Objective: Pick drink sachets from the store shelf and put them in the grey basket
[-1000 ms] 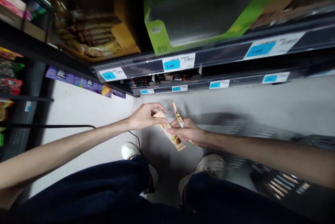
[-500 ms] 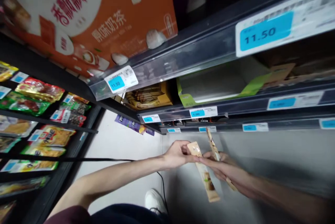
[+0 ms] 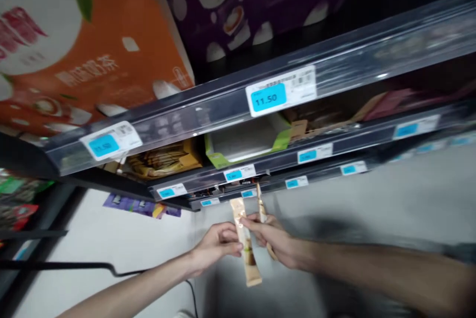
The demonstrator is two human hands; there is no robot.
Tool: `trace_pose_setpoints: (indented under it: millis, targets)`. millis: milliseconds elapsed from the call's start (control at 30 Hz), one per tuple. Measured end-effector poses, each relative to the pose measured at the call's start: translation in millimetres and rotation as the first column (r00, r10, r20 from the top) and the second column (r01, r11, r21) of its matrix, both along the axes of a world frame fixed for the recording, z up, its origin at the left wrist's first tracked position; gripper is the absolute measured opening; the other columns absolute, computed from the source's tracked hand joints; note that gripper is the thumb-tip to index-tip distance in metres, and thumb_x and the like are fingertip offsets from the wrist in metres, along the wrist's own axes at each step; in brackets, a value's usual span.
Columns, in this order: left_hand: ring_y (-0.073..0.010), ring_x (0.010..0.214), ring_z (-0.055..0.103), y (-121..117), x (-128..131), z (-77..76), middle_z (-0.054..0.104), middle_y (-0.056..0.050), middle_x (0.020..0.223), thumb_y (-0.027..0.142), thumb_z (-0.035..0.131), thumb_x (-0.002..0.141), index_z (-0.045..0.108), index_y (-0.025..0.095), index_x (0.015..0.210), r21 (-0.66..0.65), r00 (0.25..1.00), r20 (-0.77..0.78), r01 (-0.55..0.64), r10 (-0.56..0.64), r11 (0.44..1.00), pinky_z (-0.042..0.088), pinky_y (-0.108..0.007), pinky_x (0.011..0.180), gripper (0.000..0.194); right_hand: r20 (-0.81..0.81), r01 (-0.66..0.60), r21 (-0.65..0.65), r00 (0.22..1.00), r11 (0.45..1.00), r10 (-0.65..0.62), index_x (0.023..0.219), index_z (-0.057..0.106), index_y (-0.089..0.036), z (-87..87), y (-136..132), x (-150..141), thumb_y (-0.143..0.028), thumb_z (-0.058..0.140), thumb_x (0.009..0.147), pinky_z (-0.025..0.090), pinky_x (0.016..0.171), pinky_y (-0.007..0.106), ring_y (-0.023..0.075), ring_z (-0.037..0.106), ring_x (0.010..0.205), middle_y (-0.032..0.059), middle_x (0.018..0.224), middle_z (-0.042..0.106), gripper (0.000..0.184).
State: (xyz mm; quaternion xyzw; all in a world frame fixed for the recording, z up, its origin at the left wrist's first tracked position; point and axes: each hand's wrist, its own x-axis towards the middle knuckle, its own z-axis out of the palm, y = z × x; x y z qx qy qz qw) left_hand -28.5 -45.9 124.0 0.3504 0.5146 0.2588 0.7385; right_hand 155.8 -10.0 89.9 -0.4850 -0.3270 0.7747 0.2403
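Note:
My right hand (image 3: 273, 236) pinches a slim beige stick packet (image 3: 248, 253) under its thumb. A second, similar stick packet (image 3: 261, 201) stands edge-on between the fingers of the same hand, partly hidden by them. Beside the first packet is my left hand (image 3: 215, 246), its fingers loosely bent and its thumb apart from them. The thumb tip meets the packet's left edge; whether the fingers touch its back cannot be seen. Both hands are low, in front of the bottom shelves.
Above are an orange box (image 3: 122, 25) and a purple box (image 3: 275, 5) on a shelf with a price-tag rail (image 3: 208, 109). Lower down sit a yellow carton of sachets (image 3: 159, 159) and a green-edged carton (image 3: 219, 159). A black cable (image 3: 92, 266) crosses at left.
The view has shifted right, so the shelves appear further left. My left hand has moved from the packet's top down to its left side. My right hand still holds both packets.

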Motion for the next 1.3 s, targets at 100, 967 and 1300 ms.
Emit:
trace_pose_setpoints:
  millis: [100,967,1300]
  targets:
    - [-0.0181,0.084,0.065,2.7,-1.3,-1.7,0.071,-0.007,0.088,0.033,0.077,0.076,0.065,0.014,0.093,0.024,1.0,0.015,0.004,-0.005,1.0,0.05,-0.035,0.082,0.028,0.0,0.085,-0.042,0.996,0.996,-0.085,0.079,0.065,-0.021,1.8,-3.5,-2.1,-0.044,0.078,0.069,0.023,0.044,0.026,0.0086,0.034,0.049,-0.0012,0.063,0.052,0.029]
    - [-0.0107,0.068,0.061,7.1,-3.8,-6.4,0.072,-0.003,0.08,0.032,0.082,0.068,0.066,0.012,0.087,0.1,0.956,-0.116,-0.26,0.271,0.96,0.05,-0.026,0.068,0.032,0.125,-0.049,-0.104,0.99,0.993,0.062,0.091,0.071,-0.019,1.7,-8.6,3.9,-0.039,0.085,0.061,0.021,0.036,0.021,0.0046,0.039,0.045,0.0034,0.086,0.07,0.039]
    - [-0.0176,0.084,0.066,-0.5,2.7,-1.4,0.069,-0.005,0.086,0.03,0.086,0.062,0.063,0.012,0.094,-0.052,0.992,-0.114,-0.068,0.062,0.996,0.054,-0.036,0.08,0.043,0.107,-0.003,-0.085,0.994,0.996,0.013,0.091,0.069,-0.018,-1.9,-9.5,5.3,-0.036,0.085,0.06,0.02,0.036,0.021,0.0046,0.037,0.044,0.0019,0.078,0.069,0.04]
